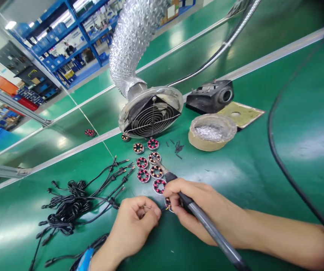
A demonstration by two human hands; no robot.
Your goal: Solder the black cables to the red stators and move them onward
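Observation:
My right hand grips a soldering iron, its metal tip pointing up and left over the small round coils. The fingers also lie beside a coil that they partly cover. To its left, my left hand is closed, thumb and forefinger pinched on a thin wire. A dark cable end shows between the two hands. Several ring-shaped coils with red or copper windings lie in a loose double row above the hands. Black cables with bare ends are bundled at the left.
A fume extractor with a silver duct stands behind the coils. A round tub of metallic shavings, a black iron stand and a yellowish sponge are at the right. Small black tubes lie nearby. A black cord hangs at right.

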